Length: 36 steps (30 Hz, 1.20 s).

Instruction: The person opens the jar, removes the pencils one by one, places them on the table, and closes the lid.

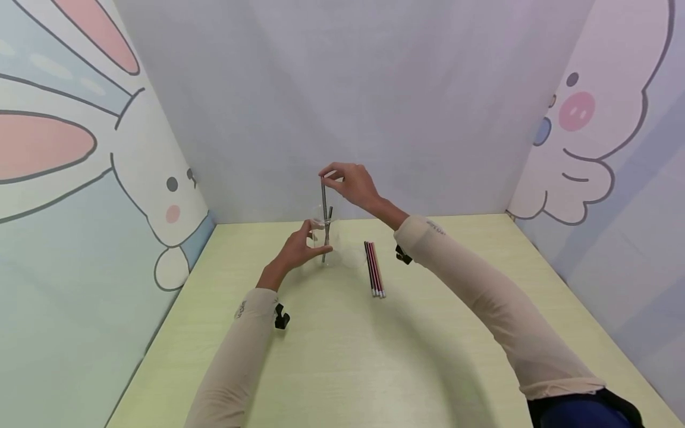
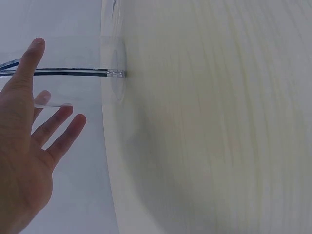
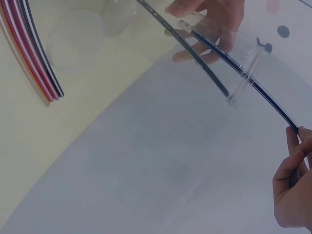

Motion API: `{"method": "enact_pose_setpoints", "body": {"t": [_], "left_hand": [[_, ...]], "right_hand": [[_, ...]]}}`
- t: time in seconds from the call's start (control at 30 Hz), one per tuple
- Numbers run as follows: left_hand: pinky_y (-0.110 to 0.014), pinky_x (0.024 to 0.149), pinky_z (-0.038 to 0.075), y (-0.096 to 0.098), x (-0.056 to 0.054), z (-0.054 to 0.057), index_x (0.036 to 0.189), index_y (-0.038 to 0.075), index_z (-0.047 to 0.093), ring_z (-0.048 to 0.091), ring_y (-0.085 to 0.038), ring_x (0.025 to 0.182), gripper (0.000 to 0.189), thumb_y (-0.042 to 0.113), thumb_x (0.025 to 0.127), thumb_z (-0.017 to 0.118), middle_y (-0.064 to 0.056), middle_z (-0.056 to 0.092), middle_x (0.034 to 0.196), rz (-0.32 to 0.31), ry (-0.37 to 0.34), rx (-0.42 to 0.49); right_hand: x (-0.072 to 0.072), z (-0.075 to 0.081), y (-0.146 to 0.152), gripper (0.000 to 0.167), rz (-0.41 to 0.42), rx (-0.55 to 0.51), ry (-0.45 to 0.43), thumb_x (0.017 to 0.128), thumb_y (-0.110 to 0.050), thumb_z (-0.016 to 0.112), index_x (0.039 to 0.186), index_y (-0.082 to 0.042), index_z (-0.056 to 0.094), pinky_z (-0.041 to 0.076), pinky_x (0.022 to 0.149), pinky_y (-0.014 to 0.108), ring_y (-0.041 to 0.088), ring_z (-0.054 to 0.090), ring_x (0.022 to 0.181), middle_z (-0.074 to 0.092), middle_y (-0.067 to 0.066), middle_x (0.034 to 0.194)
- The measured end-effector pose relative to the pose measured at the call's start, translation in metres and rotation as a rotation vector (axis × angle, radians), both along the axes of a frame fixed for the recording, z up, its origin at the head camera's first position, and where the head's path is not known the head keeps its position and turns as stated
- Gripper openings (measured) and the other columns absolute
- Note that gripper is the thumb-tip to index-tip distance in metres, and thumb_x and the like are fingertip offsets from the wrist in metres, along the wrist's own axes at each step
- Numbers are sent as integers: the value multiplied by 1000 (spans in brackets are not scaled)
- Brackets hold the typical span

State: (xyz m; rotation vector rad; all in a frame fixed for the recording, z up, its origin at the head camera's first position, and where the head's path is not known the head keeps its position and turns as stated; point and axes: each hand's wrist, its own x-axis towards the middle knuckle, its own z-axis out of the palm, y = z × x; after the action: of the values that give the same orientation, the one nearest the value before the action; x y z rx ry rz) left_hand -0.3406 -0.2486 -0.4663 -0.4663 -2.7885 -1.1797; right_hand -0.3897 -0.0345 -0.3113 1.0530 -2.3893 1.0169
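Note:
My left hand (image 1: 293, 248) holds a clear cup (image 2: 83, 90) from the side, thumb on one side of its wall and fingers on the other. Above it, my right hand (image 1: 355, 183) pinches the upper end of a dark pencil (image 3: 273, 105) between thumb and fingertips. That pencil passes through the cup's mouth, its silver-banded end (image 3: 184, 24) pointing down inside. A second dark pencil (image 3: 209, 75) stands tilted in the cup, leaning to the rim. The two cross in the head view.
Several pencils (image 1: 374, 270) in black, red and pinkish tones lie side by side on the pale wooden table (image 1: 321, 356), right of the cup. A clear round disc (image 3: 77, 36) lies between them and the cup. A grey wall (image 1: 348, 89) rises just behind.

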Motion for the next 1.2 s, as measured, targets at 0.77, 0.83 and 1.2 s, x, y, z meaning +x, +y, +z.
{"method": "enact_pose_setpoints", "body": {"t": [0.77,0.83,1.2], "left_hand": [[-53,93,50,3,2,2,142,14,42,56,-32,128,70,42,91,81,-15,54,149,0,11,-30],[-53,93,51,3,2,2,142,14,42,56,-32,128,70,41,92,81,-15,54,149,0,13,-34],[-51,90,52,1,0,0,141,14,42,58,-32,126,70,42,91,82,-15,56,147,-3,24,-36]], "right_hand": [[-4,44,20,24,-47,-134,66,101,-25,71,123,-14,75,50,61,29,19,75,90,78,5,114],[-4,46,21,24,-47,-139,76,102,-25,71,123,-15,75,49,59,29,19,75,88,78,5,114],[-9,57,32,24,-78,-160,106,102,-26,70,123,-16,76,52,64,29,19,74,84,78,5,114]]}}
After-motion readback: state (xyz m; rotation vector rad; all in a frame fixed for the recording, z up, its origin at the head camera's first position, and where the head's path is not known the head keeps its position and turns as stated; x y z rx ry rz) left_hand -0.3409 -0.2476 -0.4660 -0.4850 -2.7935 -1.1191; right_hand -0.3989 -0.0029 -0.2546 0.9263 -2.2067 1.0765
